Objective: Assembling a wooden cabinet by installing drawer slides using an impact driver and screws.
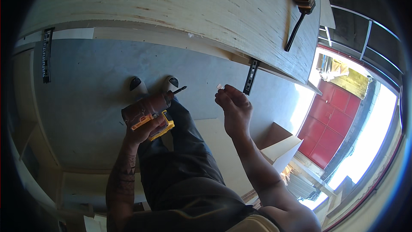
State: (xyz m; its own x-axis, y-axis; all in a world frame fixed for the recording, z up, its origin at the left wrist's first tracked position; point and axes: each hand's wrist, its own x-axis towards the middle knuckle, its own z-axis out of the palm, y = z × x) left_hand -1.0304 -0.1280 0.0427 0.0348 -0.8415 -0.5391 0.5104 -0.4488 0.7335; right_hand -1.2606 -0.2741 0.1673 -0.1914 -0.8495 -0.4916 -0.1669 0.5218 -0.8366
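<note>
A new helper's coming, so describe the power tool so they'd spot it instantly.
Find the dark trousers at lower middle. Along their left edge, the left hand grips a power drill, bit pointing right. Unlike the pale shoes beyond, it has a bright yellow base.

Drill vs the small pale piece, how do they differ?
Size: the drill is far bigger; the small pale piece barely shows beyond the fingers.
Look: the drill has a dark reddish body with a yellow base; the piece is pale, its exact shape too small to tell.
Hold: the left hand wraps the drill's grip; the right hand pinches the piece.
Shared: both are held up off the floor.
</note>
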